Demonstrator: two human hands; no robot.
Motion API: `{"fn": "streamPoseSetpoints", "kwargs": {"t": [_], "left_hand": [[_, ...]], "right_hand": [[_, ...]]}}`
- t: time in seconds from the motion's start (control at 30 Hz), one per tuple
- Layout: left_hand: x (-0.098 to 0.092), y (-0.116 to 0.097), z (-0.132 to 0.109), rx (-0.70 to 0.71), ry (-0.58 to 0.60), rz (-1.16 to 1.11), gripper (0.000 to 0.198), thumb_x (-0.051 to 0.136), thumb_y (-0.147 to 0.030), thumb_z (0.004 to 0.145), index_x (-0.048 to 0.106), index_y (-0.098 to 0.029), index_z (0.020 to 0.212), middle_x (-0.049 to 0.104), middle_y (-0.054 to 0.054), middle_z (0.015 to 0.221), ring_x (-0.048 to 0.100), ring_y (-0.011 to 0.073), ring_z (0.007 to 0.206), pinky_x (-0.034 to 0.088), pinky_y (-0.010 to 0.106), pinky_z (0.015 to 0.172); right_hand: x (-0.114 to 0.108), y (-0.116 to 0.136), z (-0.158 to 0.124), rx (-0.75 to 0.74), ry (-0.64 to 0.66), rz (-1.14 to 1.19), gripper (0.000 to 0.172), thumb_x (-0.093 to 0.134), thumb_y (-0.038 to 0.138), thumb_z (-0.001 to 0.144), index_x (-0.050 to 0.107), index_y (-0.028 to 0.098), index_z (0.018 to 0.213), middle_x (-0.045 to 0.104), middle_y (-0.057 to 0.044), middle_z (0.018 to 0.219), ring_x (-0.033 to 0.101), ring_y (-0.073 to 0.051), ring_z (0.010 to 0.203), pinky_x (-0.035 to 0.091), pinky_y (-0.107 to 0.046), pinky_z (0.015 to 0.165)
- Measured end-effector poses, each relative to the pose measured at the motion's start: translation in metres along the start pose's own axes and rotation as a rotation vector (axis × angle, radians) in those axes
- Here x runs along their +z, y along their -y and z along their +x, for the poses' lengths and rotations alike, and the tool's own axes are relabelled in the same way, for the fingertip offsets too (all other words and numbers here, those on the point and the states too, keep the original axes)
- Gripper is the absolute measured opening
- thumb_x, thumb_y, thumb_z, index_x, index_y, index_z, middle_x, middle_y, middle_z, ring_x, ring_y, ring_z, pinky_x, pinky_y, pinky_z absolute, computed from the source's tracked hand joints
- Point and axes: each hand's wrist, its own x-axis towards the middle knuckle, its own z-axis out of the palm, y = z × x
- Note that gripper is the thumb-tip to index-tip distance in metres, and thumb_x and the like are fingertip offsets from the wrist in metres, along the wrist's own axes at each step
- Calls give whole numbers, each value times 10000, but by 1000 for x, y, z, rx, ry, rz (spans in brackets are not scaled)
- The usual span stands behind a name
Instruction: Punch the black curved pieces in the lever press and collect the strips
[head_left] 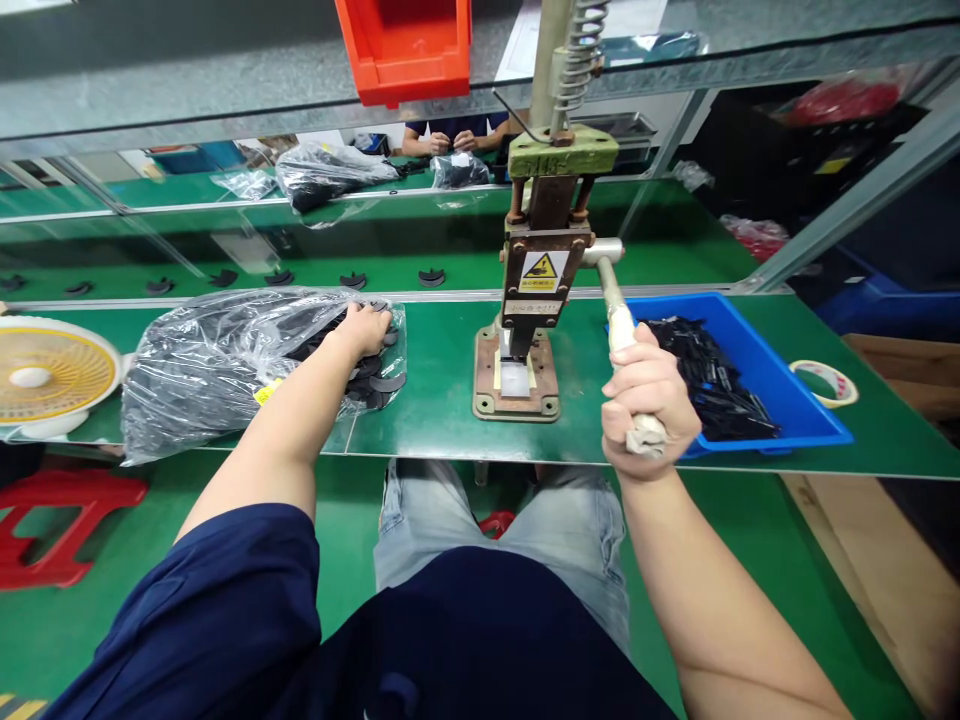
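A hand press point(536, 270) with a yellow warning label stands on a rusty base plate in the middle of the green bench point(442, 350). My right hand point(649, 395) is wrapped round its taped lever handle point(621, 325), which slopes down toward me. My left hand point(365, 328) reaches into the mouth of a clear plastic bag point(217, 365) full of flat black parts, fingers curled over the pile; what they hold is hidden.
A blue tray point(780, 385) of black parts sits right of the press, with a tape roll point(825, 382) beyond it. A fan point(45, 375) lies at far left. Several black pieces ride the rear belt. Another person's hands point(450, 142) work across the line. An orange bin point(405, 45) hangs above.
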Motion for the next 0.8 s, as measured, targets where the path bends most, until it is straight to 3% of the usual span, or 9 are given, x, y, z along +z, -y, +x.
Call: {"fn": "streamPoseSetpoints", "kwargs": {"t": [0.13, 0.3, 0.4, 0.5, 0.63, 0.73, 0.8], "left_hand": [[-3, -6, -4, 12, -36, -56, 608, 697, -225, 831, 589, -71, 1409, 641, 297, 1414, 493, 438, 1416, 283, 583, 1196], [-6, -3, -8, 68, -5, -15, 347, 712, -331, 882, 774, -203, 1199, 664, 204, 1403, 486, 426, 1405, 301, 613, 1191], [-10, -10, -10, 89, -111, -130, 318, 691, -379, 917, 789, -208, 1167, 695, 172, 1335, 572, 371, 1331, 396, 487, 1159], [-15, -34, -18, 60, -247, -460, 306, 677, -412, 940, 756, -220, 1164, 763, 101, 1155, 691, 270, 1077, 504, 338, 977], [-14, -86, -34, 81, -336, -886, 310, 735, -495, 898, 695, -230, 1052, 768, 24, 946, 679, 190, 833, 515, 285, 776], [-6, -121, -43, 112, -314, -1003, 324, 706, -479, 924, 662, -234, 1131, 767, 19, 945, 693, 180, 813, 533, 287, 751], [-2, -135, -47, 149, -285, -949, 331, 680, -423, 948, 656, -251, 1229, 786, 38, 1040, 730, 205, 921, 558, 316, 827]], "right_hand": [[0, 0, 0, 0, 4, 14, 193, 715, 291, 849, 578, 253, 718, 647, 37, 774, 708, -175, 1000, 553, -580, 1191], [2, -3, 2, -32, -9, 44, 201, 723, 295, 830, 572, 244, 709, 645, 46, 764, 714, -179, 1007, 550, -602, 1187], [2, -2, 2, -35, -3, 36, 203, 718, 308, 833, 566, 245, 714, 650, 52, 771, 713, -182, 1008, 535, -634, 1203], [2, -1, 1, -22, -8, 21, 210, 710, 310, 841, 561, 248, 708, 641, 48, 764, 709, -182, 1001, 554, -627, 1185], [2, 0, 0, -5, -17, 19, 193, 706, 290, 843, 571, 253, 710, 637, 36, 755, 713, -185, 1000, 578, -597, 1152], [2, 0, 0, -15, -10, 29, 181, 709, 283, 838, 580, 254, 716, 640, 37, 758, 713, -185, 1004, 551, -616, 1186], [1, -1, 1, -23, 2, 35, 172, 714, 276, 830, 582, 254, 722, 646, 47, 768, 710, -179, 1007, 519, -637, 1224]]}}
